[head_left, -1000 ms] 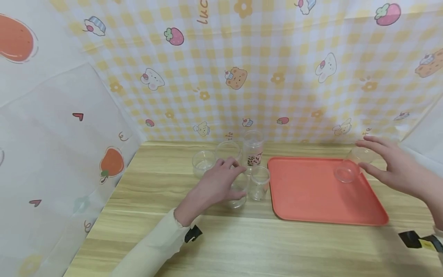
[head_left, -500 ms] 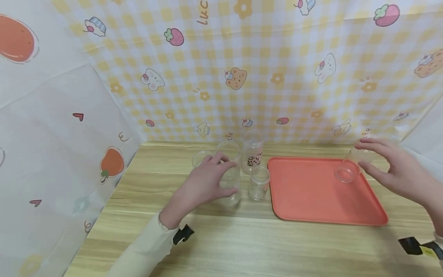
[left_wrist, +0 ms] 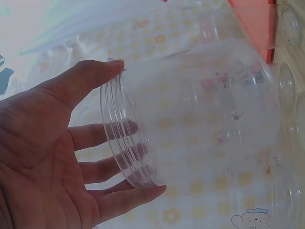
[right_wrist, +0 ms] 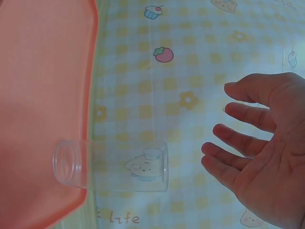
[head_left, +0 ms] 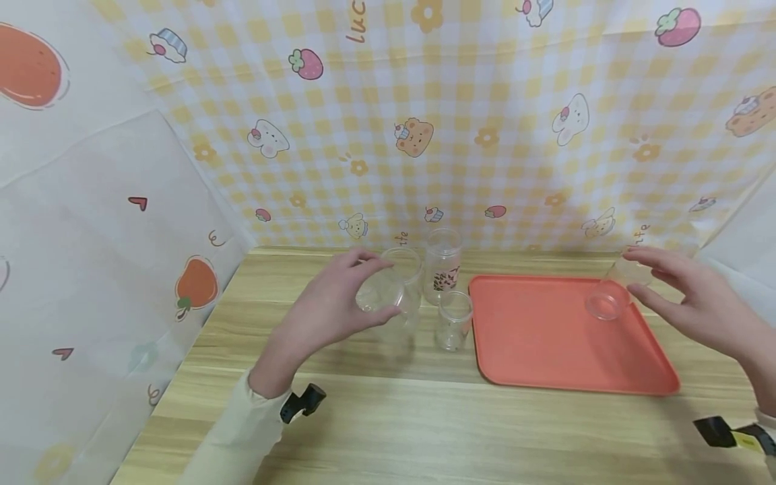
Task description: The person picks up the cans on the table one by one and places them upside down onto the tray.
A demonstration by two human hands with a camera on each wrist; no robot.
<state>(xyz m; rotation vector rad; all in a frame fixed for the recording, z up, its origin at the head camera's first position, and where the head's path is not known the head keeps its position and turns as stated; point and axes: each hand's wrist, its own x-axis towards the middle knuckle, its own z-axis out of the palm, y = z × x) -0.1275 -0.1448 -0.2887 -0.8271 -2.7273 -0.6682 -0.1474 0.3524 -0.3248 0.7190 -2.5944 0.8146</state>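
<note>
My left hand (head_left: 330, 303) holds a wide clear plastic jar (left_wrist: 200, 109) by its threaded mouth, thumb on one side and fingers on the other. The jar is tilted and overlaps another clear jar (head_left: 402, 256) behind it in the head view. My right hand (head_left: 697, 296) hovers past the far right corner of the orange tray (head_left: 545, 337), fingers apart and holding nothing. Nearest to it, a clear cylindrical jar (right_wrist: 114, 167) stands on that corner of the tray; the right wrist view shows a gap between the fingertips and this jar.
Left of the tray stand a clear jar with a pink and dark print (head_left: 445, 276) and a small clear jar (head_left: 453, 327). A patterned cloth (head_left: 485, 168) hangs along the back edge of the wooden table (head_left: 424, 431).
My left hand has moved left and slightly back, carrying the wide jar away from the small jar. It now covers the low clear container at far left. The right hand stays almost still.
</note>
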